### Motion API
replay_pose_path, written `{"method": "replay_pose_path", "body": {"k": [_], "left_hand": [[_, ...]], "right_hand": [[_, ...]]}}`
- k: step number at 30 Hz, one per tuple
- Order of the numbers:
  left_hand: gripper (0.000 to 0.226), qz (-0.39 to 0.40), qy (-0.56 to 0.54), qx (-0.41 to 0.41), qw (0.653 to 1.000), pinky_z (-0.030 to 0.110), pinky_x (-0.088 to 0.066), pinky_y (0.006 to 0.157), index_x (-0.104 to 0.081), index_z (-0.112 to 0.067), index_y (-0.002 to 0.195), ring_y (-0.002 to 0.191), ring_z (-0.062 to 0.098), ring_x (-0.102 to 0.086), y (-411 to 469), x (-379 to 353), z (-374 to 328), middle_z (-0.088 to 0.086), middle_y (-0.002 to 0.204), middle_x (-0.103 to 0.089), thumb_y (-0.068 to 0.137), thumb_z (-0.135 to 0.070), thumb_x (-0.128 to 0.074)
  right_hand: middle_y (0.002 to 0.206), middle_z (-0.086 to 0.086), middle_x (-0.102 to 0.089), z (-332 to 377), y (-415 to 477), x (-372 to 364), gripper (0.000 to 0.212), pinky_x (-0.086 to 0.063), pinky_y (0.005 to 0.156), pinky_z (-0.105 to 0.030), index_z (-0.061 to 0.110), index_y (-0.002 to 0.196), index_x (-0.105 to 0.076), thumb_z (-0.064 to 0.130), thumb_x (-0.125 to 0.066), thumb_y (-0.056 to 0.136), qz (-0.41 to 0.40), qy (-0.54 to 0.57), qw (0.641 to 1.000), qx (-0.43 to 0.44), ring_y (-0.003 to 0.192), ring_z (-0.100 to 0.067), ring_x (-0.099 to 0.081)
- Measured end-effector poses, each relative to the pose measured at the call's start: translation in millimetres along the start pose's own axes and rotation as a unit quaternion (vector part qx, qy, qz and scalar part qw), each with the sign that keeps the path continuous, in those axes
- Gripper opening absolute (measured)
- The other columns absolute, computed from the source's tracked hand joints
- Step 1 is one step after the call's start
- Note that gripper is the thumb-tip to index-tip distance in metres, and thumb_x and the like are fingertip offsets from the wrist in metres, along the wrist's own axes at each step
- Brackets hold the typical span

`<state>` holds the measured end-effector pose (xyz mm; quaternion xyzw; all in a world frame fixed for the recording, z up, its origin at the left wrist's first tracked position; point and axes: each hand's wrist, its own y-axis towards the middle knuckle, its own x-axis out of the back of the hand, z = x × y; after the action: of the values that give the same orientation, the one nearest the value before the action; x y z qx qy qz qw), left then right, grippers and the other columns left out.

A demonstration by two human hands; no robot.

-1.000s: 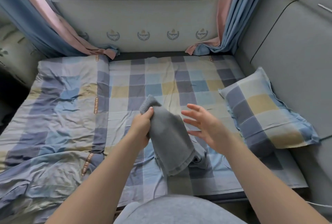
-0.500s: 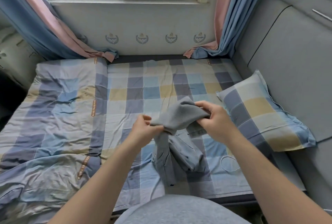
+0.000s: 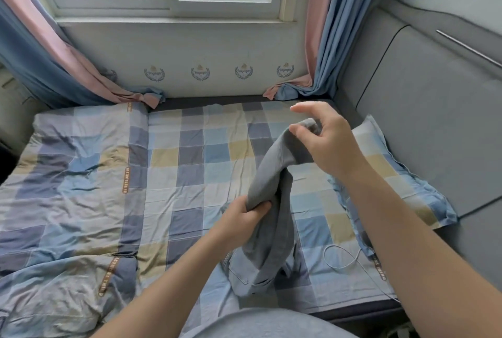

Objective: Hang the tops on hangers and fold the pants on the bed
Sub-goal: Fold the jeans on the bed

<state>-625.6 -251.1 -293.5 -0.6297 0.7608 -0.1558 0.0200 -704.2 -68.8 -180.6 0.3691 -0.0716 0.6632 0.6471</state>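
Note:
A grey garment (image 3: 271, 174), bunched and partly twisted, hangs between my two hands above the checked bed sheet (image 3: 190, 153). My left hand (image 3: 241, 218) grips it low down, fingers curled round a fold. Higher and to the right, my right hand (image 3: 323, 142) holds the garment's upper end, with the index finger stretched out. The garment's lower part (image 3: 260, 269) trails onto the sheet near the bed's front edge; a seam and pocket-like stitching show there. I cannot tell if it is a top or pants. No hangers are in view.
A checked pillow (image 3: 402, 183) lies at the right against the grey padded headboard (image 3: 434, 107). A rumpled checked duvet (image 3: 68, 188) covers the bed's left half. A thin white cord (image 3: 342, 256) loops on the sheet. Curtains and a window stand at the far wall.
My right hand took hold of the garment's top and lifted it up and to the right. My left hand slid lower along the cloth, and the garment stretched out between them.

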Motion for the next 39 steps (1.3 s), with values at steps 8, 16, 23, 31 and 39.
{"method": "replay_pose_path", "body": {"k": [8,16,23,31,39], "left_hand": [[0.012,-0.111,-0.165,0.020,0.980,0.044,-0.054,0.097,-0.069,-0.019,0.108,0.103,0.022,-0.070,2.9,23.6,-31.4,0.005,0.104,-0.076,0.099,-0.021,-0.060],[0.015,-0.129,-0.243,-0.028,0.961,0.041,-0.056,0.093,-0.067,-0.016,0.113,0.105,0.020,-0.071,1.2,21.1,-78.2,0.005,0.107,-0.076,0.101,-0.019,-0.058],[0.024,-0.140,-0.263,-0.004,0.955,0.044,-0.057,0.093,-0.064,-0.014,0.121,0.108,0.025,-0.069,12.8,26.9,-90.4,0.009,0.114,-0.073,0.102,-0.027,-0.056],[0.070,-0.027,-0.154,0.028,0.987,0.043,-0.054,0.097,-0.041,-0.023,0.149,0.109,0.024,-0.066,9.7,30.7,-42.1,0.007,0.126,-0.066,0.089,-0.033,-0.075],[0.049,0.088,-0.010,0.036,0.995,0.025,-0.054,0.090,-0.061,-0.027,0.124,0.105,0.002,-0.067,4.2,5.1,1.1,-0.009,0.117,-0.071,0.081,-0.015,-0.081]], "right_hand": [[0.124,0.012,-0.060,-28.6,-52.2,-25.1,0.038,-0.050,0.099,-0.030,0.029,0.125,-0.055,0.045,-0.065,0.092,0.026,0.146,0.976,-0.156,0.118,-0.005,-0.057],[0.109,0.013,-0.070,-35.5,-104.6,-84.9,0.041,-0.050,0.080,-0.013,0.020,0.125,-0.057,0.012,-0.073,0.089,0.216,0.295,0.896,-0.253,0.104,-0.001,-0.065],[0.096,0.003,-0.071,-75.7,-114.8,-96.3,0.007,-0.052,0.089,-0.037,0.013,0.099,-0.068,0.011,-0.062,0.096,0.191,0.187,0.907,-0.325,0.101,-0.022,-0.064],[0.093,0.005,-0.074,-45.2,-89.7,-56.7,0.020,-0.056,0.079,-0.020,0.021,0.096,-0.070,0.003,-0.061,0.096,0.075,0.264,0.924,-0.268,0.089,-0.006,-0.070],[0.083,-0.003,-0.073,8.7,-50.9,-28.2,0.013,-0.060,0.076,-0.031,0.017,0.086,-0.070,0.009,-0.066,0.095,0.031,0.262,0.950,-0.166,0.083,-0.016,-0.071]]}}
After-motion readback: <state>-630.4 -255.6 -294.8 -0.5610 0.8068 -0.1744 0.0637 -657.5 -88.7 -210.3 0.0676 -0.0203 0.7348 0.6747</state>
